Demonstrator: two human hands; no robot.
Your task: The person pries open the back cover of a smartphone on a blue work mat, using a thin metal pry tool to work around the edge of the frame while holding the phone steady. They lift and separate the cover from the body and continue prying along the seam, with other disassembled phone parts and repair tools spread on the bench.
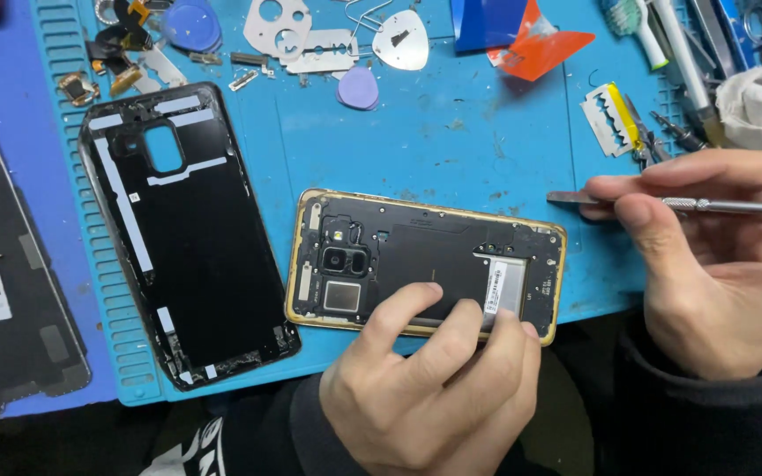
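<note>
Left hand (429, 388) pressing fingertips on opened gold-framed phone (425, 260), right hand (716, 264) gripping metal spudger (681, 204), detached black back cover (183, 229) alongside on blue mat (451, 141)

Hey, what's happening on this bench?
A person is working on an opened phone with a gold frame, its back off and its insides showing. The left hand presses on its lower edge to steady it, while the right hand holds a thin metal pry tool just beyond the phone's right end. The removed black back cover lies to the left on the blue work mat.
</note>
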